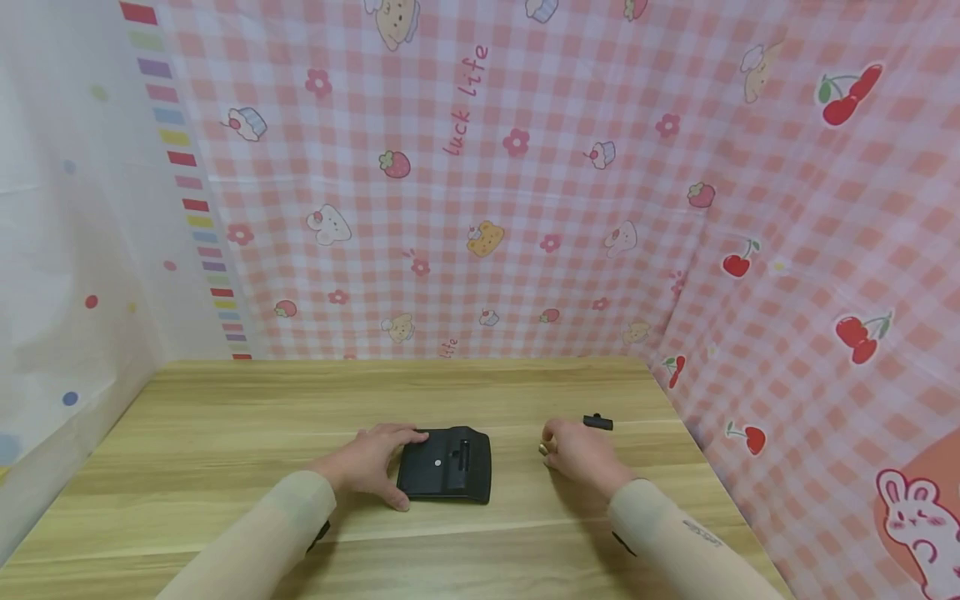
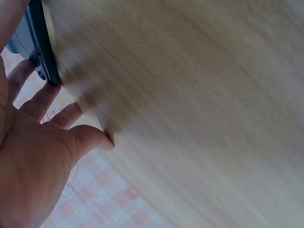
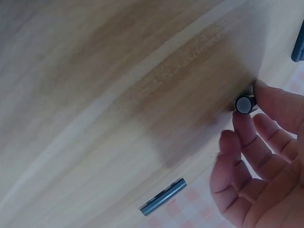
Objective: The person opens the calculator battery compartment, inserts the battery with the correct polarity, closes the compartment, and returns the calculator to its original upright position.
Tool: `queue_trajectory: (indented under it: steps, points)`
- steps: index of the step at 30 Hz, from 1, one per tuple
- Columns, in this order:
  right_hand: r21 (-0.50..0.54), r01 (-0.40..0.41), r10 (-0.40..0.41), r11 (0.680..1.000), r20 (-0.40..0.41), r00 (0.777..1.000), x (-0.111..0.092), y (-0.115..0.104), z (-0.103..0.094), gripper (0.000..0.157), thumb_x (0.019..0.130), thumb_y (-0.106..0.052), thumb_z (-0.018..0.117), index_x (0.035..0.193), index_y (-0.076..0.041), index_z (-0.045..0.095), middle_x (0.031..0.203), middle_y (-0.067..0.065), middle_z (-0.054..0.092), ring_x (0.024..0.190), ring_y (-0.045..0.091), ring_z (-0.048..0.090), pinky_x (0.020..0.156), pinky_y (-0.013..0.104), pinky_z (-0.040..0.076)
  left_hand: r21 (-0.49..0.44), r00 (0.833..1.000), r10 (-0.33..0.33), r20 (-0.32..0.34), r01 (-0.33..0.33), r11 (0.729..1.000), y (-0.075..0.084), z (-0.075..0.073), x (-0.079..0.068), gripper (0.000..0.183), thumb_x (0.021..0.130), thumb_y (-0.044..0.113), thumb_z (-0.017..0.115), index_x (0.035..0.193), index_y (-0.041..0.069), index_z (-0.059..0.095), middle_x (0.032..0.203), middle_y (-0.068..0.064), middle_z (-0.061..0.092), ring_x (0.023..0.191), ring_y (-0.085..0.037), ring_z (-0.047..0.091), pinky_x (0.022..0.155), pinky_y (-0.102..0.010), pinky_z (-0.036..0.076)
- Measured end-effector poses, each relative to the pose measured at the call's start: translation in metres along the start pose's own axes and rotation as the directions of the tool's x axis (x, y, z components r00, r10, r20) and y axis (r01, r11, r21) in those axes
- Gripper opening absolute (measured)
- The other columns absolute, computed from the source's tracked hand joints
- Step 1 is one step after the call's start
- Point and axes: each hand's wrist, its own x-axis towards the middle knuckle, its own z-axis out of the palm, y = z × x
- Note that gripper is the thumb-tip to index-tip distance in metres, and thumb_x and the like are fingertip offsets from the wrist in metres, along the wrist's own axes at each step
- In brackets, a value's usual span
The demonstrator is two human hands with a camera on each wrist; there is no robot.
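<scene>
**Steadying a device (image 1: 423, 479), pinching a battery (image 3: 244, 105) to its right**

Grips the device by its left end with the left hand (image 1: 371, 462), thumb at the near edge, fingertips at the far edge. Seems to brace it so against sliding on the table (image 1: 525, 542), and leaves the slot (image 1: 463, 455) toward the other end bare of fingers.

Rests the device flat, slot facing up; likely turned that way to give access from above. Too dark and small to tell whether the slot contains anything.

Pinches the battery in the right hand (image 1: 585, 454), between thumb and fingertip, low over the table or touching it: impossible to tell which. Curls the remaining fingers loosely, apparently with nothing in them. Exposes a round, pale end to the right wrist view; probably held by the tips because of its small size, and to leave that end uncovered. Has the battery apart from the device, in the gap to its right.

Leaves the cover (image 1: 597, 422) unheld on the table, just beyond the right hand. Perhaps set there to be out of the way, yet within easy reach.
</scene>
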Motion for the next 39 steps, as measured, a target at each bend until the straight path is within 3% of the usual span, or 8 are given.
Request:
queue_trajectory:
  steps: [5, 11, 17, 23, 29, 35, 39]
  points:
    - [0.004, 0.036, -0.036, 0.999, -0.003, 0.999, 0.001, -0.004, 0.0, 0.027, 0.091, -0.009, 0.084, 0.114, -0.009, 0.07, 0.109, 0.012, 0.077, 0.092, 0.024, 0.07, 0.082, 0.047, 0.061, -0.005, 1.0, 0.009, 0.0, -0.009, 1.0, 0.002, -0.002, -0.001, 0.107, 0.069, 0.036, 0.103, 0.16, 0.019, 0.05, 0.171, -0.014, 0.039, 0.161, -0.045, 0.03, 0.124, -0.082, 0.015]
    - [0.003, 0.068, -0.068, 0.998, -0.013, 0.998, 0.002, -0.007, 0.002, 0.034, 0.092, 0.0, 0.077, 0.124, -0.009, 0.073, 0.126, 0.015, 0.077, 0.116, 0.035, 0.074, 0.097, 0.052, 0.061, -0.002, 1.0, 0.008, -0.004, -0.008, 1.0, 0.004, -0.001, -0.001, 0.107, 0.069, 0.036, 0.103, 0.16, 0.02, 0.05, 0.171, -0.014, 0.039, 0.161, -0.044, 0.029, 0.125, -0.081, 0.014]
    - [0.003, 0.092, -0.092, 0.996, -0.046, 0.995, 0.003, -0.009, 0.005, 0.029, 0.094, 0.001, 0.072, 0.121, -0.009, 0.077, 0.126, 0.012, 0.078, 0.12, 0.034, 0.073, 0.102, 0.051, 0.06, -0.008, 1.0, 0.005, -0.002, -0.005, 1.0, 0.005, -0.002, -0.003, 0.107, 0.069, 0.034, 0.103, 0.16, 0.019, 0.05, 0.171, -0.014, 0.039, 0.161, -0.044, 0.029, 0.125, -0.081, 0.013]
    - [0.012, 0.08, -0.079, 0.997, -0.057, 0.995, 0.004, -0.009, 0.005, 0.026, 0.094, 0.0, 0.072, 0.118, -0.007, 0.076, 0.121, 0.014, 0.079, 0.115, 0.033, 0.075, 0.096, 0.049, 0.062, -0.014, 1.0, 0.015, -0.008, -0.015, 1.0, 0.008, -0.003, -0.005, 0.106, 0.068, 0.032, 0.104, 0.159, 0.018, 0.051, 0.171, -0.016, 0.039, 0.16, -0.046, 0.03, 0.124, -0.082, 0.014]
    - [-0.007, 0.083, -0.084, 0.997, -0.084, 0.993, 0.005, -0.009, 0.004, 0.024, 0.093, -0.002, 0.074, 0.116, -0.007, 0.072, 0.107, 0.013, 0.08, 0.091, 0.023, 0.073, 0.08, 0.042, 0.062, -0.011, 1.0, 0.018, -0.007, -0.018, 1.0, 0.007, -0.002, -0.005, 0.106, 0.069, 0.033, 0.103, 0.159, 0.017, 0.05, 0.17, -0.016, 0.039, 0.16, -0.045, 0.03, 0.124, -0.082, 0.015]
    - [0.091, 0.07, -0.063, 0.993, -0.078, 0.995, 0.005, -0.014, 0.002, 0.019, 0.099, -0.007, 0.073, 0.118, -0.006, 0.069, 0.089, 0.006, 0.073, 0.07, 0.012, 0.058, 0.063, 0.03, 0.052, -0.009, 1.0, 0.013, -0.003, -0.013, 1.0, 0.006, -0.003, -0.006, 0.106, 0.069, 0.034, 0.103, 0.16, 0.017, 0.05, 0.171, -0.016, 0.039, 0.16, -0.046, 0.03, 0.124, -0.081, 0.015]
    - [0.155, 0.068, -0.054, 0.986, -0.095, 0.994, 0.004, -0.02, -0.001, 0.019, 0.1, -0.01, 0.074, 0.117, -0.008, 0.067, 0.086, 0.002, 0.071, 0.068, 0.01, 0.058, 0.062, 0.027, 0.051, -0.013, 1.0, 0.018, -0.003, -0.018, 1.0, 0.007, -0.003, -0.006, 0.106, 0.069, 0.033, 0.103, 0.159, 0.017, 0.05, 0.171, -0.017, 0.039, 0.16, -0.046, 0.03, 0.124, -0.082, 0.015]
